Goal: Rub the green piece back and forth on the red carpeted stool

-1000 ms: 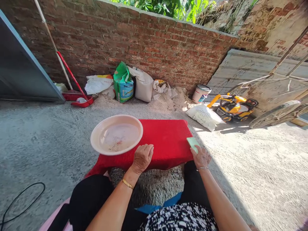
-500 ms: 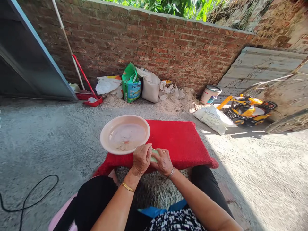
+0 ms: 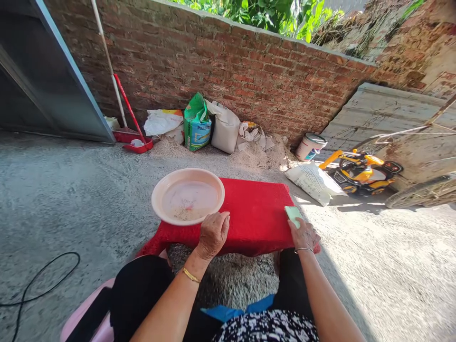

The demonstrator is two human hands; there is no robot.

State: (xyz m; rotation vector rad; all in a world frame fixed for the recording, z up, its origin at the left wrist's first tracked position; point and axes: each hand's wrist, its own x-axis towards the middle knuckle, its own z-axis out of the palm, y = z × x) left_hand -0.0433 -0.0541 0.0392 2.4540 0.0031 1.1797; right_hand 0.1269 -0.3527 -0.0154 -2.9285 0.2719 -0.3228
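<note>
At the left, a black cable [image 3: 50, 262] is lying on the ground. Next, the pale basin [image 3: 156, 198] is resting on the left end of the red cloth [image 3: 254, 209], keeping its place since the earlier frame, with small bits showing inside it. The left hand [image 3: 213, 232] is staying curled just beside the basin's near right rim; whether it is gripping anything, I cannot tell. The hands, meeting half a second ago, are now standing well apart, with red cloth showing between them. The flat green piece [image 3: 292, 214], earlier beside the left hand, is now lying at the cloth's right end, and the right hand [image 3: 304, 235] is clasping its near end.
</note>
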